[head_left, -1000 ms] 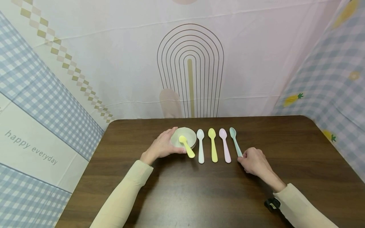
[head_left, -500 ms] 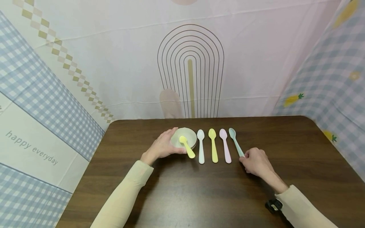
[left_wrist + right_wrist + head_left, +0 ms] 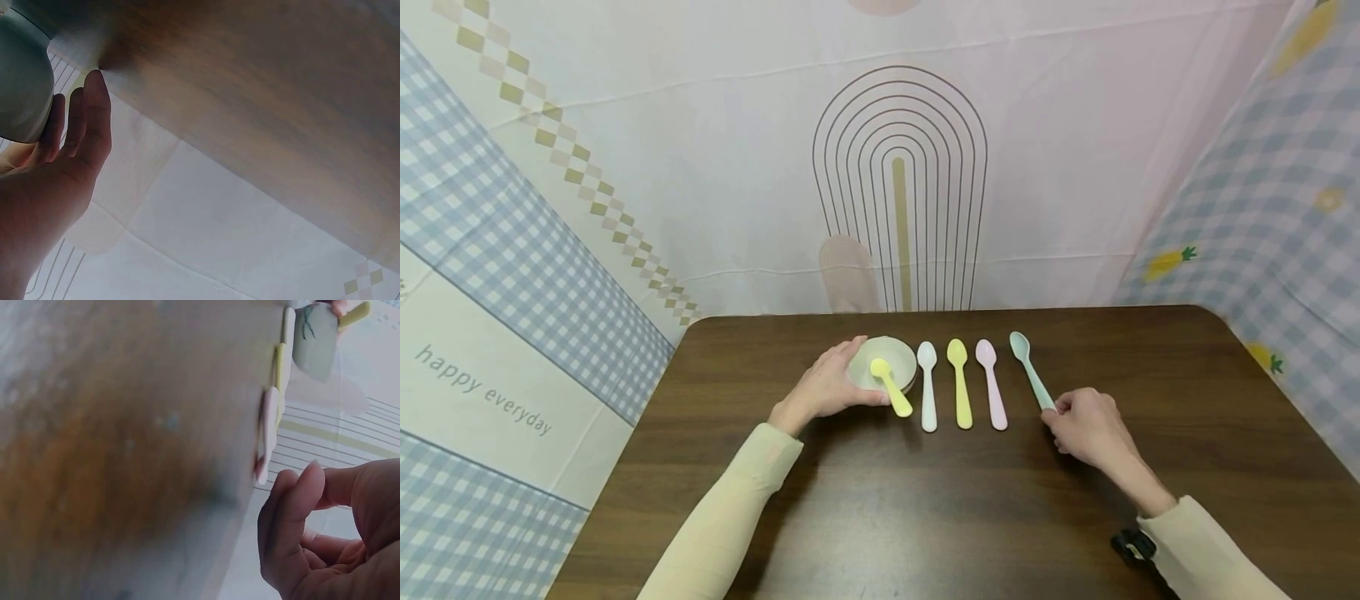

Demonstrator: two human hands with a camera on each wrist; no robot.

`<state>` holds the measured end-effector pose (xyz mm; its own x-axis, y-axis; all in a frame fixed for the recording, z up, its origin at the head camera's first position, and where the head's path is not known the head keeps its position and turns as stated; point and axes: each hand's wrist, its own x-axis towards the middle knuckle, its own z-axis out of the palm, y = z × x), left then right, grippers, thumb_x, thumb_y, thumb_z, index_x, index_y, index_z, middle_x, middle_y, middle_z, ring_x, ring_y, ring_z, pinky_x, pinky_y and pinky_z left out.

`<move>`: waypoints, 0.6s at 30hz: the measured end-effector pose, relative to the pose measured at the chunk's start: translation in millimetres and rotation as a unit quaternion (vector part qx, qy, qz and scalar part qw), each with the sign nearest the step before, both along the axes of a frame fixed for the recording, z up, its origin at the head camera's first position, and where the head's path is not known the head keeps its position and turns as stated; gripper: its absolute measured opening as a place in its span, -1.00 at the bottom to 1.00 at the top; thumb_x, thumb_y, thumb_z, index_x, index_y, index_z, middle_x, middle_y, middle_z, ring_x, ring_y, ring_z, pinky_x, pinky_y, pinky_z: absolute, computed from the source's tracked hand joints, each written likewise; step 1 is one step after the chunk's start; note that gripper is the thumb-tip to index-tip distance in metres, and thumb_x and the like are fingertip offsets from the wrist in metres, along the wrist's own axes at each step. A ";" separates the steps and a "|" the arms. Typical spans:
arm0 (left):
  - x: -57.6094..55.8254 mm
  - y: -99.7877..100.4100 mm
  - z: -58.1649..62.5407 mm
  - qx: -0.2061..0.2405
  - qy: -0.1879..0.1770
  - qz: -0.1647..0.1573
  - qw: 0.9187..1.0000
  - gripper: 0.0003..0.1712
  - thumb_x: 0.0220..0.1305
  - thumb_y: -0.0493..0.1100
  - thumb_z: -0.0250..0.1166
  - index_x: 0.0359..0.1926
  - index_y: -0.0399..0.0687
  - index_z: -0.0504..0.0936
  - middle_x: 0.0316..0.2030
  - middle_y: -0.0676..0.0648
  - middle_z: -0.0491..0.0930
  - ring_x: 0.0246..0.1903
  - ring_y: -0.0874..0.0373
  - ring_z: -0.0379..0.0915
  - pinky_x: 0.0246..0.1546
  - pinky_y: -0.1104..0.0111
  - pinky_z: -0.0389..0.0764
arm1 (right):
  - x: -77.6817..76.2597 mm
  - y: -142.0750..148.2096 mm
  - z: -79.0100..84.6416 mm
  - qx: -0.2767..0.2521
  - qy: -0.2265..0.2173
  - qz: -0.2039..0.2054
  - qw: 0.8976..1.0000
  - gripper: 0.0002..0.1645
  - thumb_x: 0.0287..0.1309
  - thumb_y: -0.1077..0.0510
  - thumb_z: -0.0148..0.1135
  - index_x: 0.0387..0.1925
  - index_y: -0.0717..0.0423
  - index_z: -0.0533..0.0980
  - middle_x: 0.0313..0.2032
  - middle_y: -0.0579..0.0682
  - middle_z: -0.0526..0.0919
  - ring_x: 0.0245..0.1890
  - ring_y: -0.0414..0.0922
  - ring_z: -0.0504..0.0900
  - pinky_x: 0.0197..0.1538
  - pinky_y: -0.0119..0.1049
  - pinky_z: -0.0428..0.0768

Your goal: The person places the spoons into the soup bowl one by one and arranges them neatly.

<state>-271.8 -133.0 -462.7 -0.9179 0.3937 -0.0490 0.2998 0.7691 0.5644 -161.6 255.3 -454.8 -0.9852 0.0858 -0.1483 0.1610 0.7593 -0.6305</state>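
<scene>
In the head view my left hand [image 3: 829,382] grips a pale green bowl [image 3: 893,350] by its left side, with fingers and thumb around it. A short yellow spoon [image 3: 891,387] leans in the bowl, its handle sticking out over the near rim. To the right, my right hand [image 3: 1092,427] pinches the handle end of a blue-green spoon [image 3: 1032,371], which slants with its head pointing away. In the left wrist view the left hand's fingers [image 3: 94,125] curve beside the bowl [image 3: 22,81]. The right wrist view has thumb and index finger meeting; the spoon there is hidden.
Between the hands lie a white spoon [image 3: 928,387], a yellow spoon [image 3: 960,385] and a pink spoon [image 3: 992,385], side by side on the brown wooden table [image 3: 910,517]. A patterned cloth [image 3: 745,192] hangs behind the table's far edge.
My right hand has shifted slightly right with the blue-green spoon, whose slant has increased, widening the gap from the pink spoon. The left hand and bowl have stayed put.
</scene>
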 end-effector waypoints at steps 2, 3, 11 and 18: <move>0.3 -0.1 0.1 0.001 0.000 0.000 1.000 0.40 0.02 0.38 0.65 0.72 -0.10 0.20 0.66 -0.24 0.31 0.67 -0.25 0.20 0.64 -0.18 0.31 | 1.3 2.0 2.3 0.002 0.003 -0.003 1.000 -0.70 0.42 0.16 0.23 -0.43 0.22 0.67 -0.63 -0.07 0.69 -0.60 -0.21 0.69 -0.54 -0.26 0.58; 0.6 -0.2 0.3 0.002 0.000 -0.001 1.000 0.41 0.02 0.38 0.65 0.72 -0.11 0.20 0.66 -0.24 0.31 0.66 -0.25 0.20 0.64 -0.18 0.31 | 2.0 2.8 3.5 0.004 0.003 -0.005 1.000 -0.70 0.43 0.16 0.23 -0.42 0.22 0.67 -0.62 -0.07 0.69 -0.60 -0.21 0.69 -0.54 -0.27 0.58; -0.3 -0.5 -0.4 0.001 0.001 0.001 1.000 0.41 0.03 0.38 0.65 0.72 -0.11 0.19 0.67 -0.24 0.28 0.68 -0.24 0.18 0.64 -0.19 0.30 | 7.3 5.1 10.7 0.000 0.003 -0.009 1.000 -0.72 0.44 0.15 0.22 -0.36 0.24 0.68 -0.61 -0.09 0.70 -0.60 -0.22 0.70 -0.52 -0.28 0.59; 0.0 -0.2 0.0 -0.003 0.002 -0.001 1.000 0.41 0.03 0.37 0.65 0.73 -0.10 0.18 0.67 -0.24 0.29 0.67 -0.25 0.20 0.63 -0.20 0.31 | 13.2 2.1 20.0 -0.037 0.007 -0.005 0.999 -0.72 0.44 0.18 0.23 -0.23 0.35 0.71 -0.51 0.02 0.77 -0.60 -0.20 0.72 -0.49 -0.30 0.70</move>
